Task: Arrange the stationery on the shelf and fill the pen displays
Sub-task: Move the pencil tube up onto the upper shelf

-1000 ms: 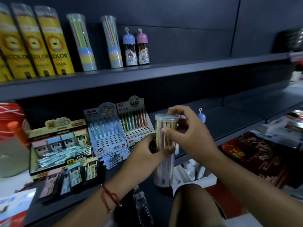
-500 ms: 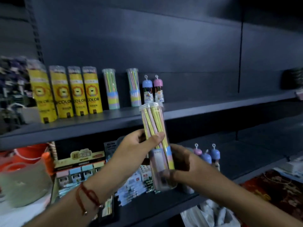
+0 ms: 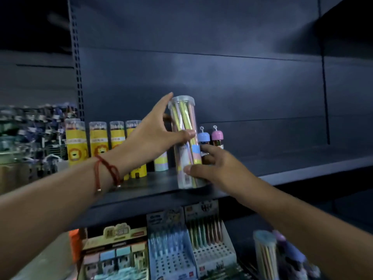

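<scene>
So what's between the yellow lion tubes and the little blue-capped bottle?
In the head view, a pastel tube stands behind the left hand, then the clear pencil tube both hands hold, right hand low, just before the blue-capped bottle.

Dark back panel [image 3: 222, 67] fills the upper view, seams running across it. Slotted upright [image 3: 77, 77] stands at its left edge. Left of the upright: rack of hung packets [image 3: 30, 126], too blurred to identify. Orange object [image 3: 74, 245] at lower left, unclear.
</scene>
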`<control>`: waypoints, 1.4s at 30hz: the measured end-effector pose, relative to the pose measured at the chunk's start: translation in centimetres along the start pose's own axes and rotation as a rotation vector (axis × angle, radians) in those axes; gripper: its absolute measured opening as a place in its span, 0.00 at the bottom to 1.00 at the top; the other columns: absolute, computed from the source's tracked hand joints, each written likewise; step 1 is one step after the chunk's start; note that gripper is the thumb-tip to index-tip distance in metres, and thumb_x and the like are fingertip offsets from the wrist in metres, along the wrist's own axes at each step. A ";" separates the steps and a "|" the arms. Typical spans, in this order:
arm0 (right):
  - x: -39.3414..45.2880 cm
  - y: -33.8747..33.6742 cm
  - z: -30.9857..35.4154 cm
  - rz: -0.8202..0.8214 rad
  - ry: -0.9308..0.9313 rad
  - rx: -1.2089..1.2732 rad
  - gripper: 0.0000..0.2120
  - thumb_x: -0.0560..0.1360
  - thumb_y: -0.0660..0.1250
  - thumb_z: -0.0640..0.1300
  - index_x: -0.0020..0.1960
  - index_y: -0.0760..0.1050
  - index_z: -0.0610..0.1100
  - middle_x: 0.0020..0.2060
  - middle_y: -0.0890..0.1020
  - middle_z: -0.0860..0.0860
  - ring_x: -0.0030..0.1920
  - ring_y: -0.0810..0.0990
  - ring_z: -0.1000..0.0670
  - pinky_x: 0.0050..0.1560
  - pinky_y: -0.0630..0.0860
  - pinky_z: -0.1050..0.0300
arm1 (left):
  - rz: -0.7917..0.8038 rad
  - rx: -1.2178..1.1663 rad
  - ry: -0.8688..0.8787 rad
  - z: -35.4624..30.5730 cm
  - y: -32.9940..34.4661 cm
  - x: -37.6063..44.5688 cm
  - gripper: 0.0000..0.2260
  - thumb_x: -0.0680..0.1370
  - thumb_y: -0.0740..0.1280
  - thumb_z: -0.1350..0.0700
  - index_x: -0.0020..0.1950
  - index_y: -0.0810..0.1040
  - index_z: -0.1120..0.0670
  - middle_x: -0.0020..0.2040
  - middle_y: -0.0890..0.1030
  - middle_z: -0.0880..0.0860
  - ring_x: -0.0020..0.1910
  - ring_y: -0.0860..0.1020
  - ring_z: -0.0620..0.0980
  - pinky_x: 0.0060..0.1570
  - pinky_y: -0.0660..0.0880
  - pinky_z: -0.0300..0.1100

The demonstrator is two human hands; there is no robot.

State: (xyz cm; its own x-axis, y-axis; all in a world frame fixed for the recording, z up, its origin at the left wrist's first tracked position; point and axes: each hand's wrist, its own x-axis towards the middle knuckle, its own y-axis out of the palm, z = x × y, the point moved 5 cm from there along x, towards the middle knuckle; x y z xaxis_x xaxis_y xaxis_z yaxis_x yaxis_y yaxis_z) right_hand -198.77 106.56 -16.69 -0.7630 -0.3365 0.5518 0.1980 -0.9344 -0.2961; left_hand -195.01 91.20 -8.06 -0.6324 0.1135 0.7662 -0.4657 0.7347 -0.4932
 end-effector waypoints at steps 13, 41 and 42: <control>14.1 1.6 -6.0 0.131 0.236 -0.607 0.31 0.73 0.75 0.52 0.70 0.69 0.43 0.59 0.77 0.48 0.60 0.78 0.47 0.56 0.73 0.57 | -0.018 0.830 0.090 9.4 3.4 9.6 0.41 0.65 0.72 0.31 0.68 0.62 0.52 0.64 0.73 0.54 0.63 0.70 0.57 0.61 0.71 0.53; 16.4 3.0 -6.3 0.105 0.130 -0.706 0.18 0.76 0.67 0.51 0.62 0.75 0.44 0.47 0.81 0.46 0.44 0.79 0.47 0.38 0.73 0.57 | 0.031 1.114 0.044 14.1 6.1 10.7 0.39 0.76 0.62 0.34 0.79 0.53 0.54 0.77 0.60 0.56 0.75 0.59 0.58 0.72 0.60 0.54; 15.3 2.8 -5.5 0.131 0.096 -0.756 0.20 0.75 0.68 0.51 0.64 0.74 0.44 0.43 0.80 0.47 0.41 0.78 0.49 0.35 0.71 0.58 | 0.043 1.068 0.042 13.2 5.8 9.8 0.37 0.76 0.62 0.35 0.78 0.55 0.54 0.76 0.62 0.55 0.74 0.62 0.57 0.70 0.62 0.53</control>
State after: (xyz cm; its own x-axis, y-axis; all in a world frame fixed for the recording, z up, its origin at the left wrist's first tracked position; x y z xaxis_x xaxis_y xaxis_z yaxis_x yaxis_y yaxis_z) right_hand -213.28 99.40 -13.31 -0.8191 -0.3950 0.4159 -0.1575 -0.5424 -0.8252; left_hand -212.08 87.71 -8.86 -0.6489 0.1628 0.7433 -0.7572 -0.2344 -0.6097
